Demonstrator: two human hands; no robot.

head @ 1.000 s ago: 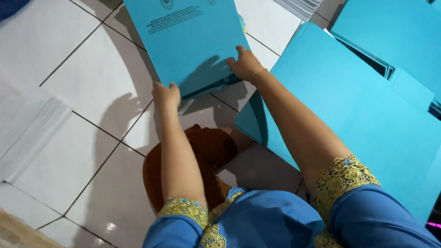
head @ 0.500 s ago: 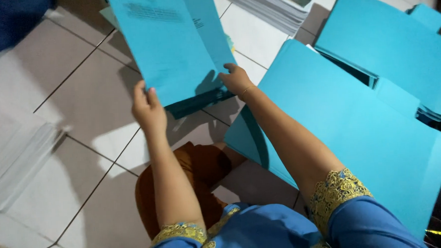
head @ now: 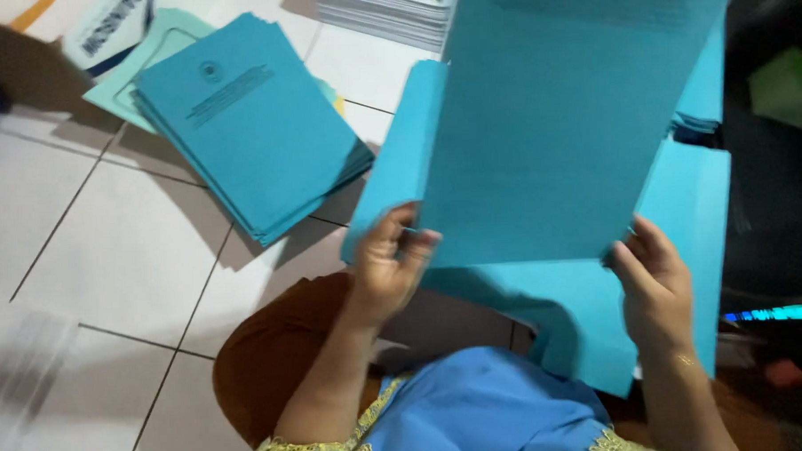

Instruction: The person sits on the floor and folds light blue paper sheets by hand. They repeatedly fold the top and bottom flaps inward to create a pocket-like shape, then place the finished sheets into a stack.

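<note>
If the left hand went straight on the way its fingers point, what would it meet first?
The left hand points up and right, so it would probably press into the blue sheet it already grips; depth beyond that is unclear.

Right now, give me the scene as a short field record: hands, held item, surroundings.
left hand: grips the lower left corner of the blue sheet
right hand: holds the sheet's lower right corner
blue sheet: raised, facing the camera
printed blue stack: on the tiled floor, to the left
plain blue sheets: under and behind the held one
white paper stack: top centre
</note>
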